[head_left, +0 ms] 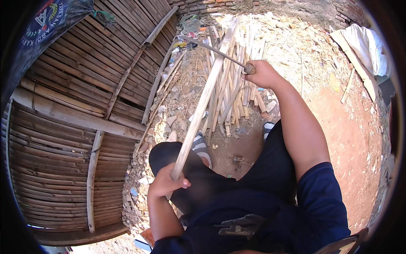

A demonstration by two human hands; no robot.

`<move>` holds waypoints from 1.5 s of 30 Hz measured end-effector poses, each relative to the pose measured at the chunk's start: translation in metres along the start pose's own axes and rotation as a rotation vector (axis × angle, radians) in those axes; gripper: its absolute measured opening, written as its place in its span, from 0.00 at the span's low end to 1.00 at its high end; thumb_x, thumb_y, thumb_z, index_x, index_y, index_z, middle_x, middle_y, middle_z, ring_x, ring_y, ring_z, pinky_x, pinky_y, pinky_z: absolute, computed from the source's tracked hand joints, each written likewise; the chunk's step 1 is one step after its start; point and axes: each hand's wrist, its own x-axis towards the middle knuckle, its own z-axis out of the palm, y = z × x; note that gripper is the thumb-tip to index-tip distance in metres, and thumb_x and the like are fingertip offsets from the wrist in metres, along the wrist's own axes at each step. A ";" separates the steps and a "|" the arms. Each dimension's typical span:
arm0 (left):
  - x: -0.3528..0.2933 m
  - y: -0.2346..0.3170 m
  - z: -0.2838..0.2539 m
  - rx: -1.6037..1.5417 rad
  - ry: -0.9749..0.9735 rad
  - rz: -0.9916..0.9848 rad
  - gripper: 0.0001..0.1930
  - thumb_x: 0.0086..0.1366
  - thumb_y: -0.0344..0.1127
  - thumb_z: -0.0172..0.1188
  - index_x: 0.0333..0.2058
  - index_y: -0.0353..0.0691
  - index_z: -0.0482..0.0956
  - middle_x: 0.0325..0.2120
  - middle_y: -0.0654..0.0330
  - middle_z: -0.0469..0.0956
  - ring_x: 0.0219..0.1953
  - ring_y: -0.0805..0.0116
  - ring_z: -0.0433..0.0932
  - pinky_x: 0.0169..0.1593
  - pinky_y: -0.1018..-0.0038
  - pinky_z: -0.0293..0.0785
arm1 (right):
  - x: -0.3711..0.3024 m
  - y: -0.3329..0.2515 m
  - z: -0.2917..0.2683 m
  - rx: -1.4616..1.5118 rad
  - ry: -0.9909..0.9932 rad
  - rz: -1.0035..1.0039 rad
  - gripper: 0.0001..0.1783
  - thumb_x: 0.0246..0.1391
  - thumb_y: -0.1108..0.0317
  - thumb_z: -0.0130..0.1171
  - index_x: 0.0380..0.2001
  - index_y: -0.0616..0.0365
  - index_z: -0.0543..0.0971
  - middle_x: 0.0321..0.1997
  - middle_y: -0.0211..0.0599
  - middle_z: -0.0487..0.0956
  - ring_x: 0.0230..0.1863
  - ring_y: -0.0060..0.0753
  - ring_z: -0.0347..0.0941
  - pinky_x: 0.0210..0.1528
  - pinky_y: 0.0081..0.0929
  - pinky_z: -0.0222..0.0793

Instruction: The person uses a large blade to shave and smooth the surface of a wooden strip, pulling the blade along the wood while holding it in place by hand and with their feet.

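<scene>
My left hand (165,182) is closed around the lower end of a long, pale strip of split wood or bamboo (202,108), close to my left thigh. The strip slants up and away toward the far middle. In my closed right hand (265,75) is the handle of a machete (201,45), its long, narrow, dark blade pointing left. The blade crosses the upper part of the strip; whether it touches or only passes above I cannot tell. Beneath them, a loose pile of similar split strips (230,99) lies on the ground.
A bamboo slat wall (63,139) runs along the left, with rubble and litter at its foot. My sandalled feet stand by the near end of the pile. Bare brown earth (342,139) lies at right. A white sack (366,48) sits far right, below a brick wall (203,7).
</scene>
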 end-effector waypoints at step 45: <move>0.001 -0.004 -0.002 -0.054 -0.060 0.093 0.22 0.55 0.27 0.73 0.44 0.30 0.71 0.27 0.58 0.78 0.32 0.61 0.85 0.38 0.68 0.84 | -0.015 -0.015 0.015 -0.026 0.020 -0.180 0.22 0.50 0.57 0.68 0.44 0.61 0.82 0.39 0.55 0.82 0.44 0.55 0.79 0.48 0.43 0.74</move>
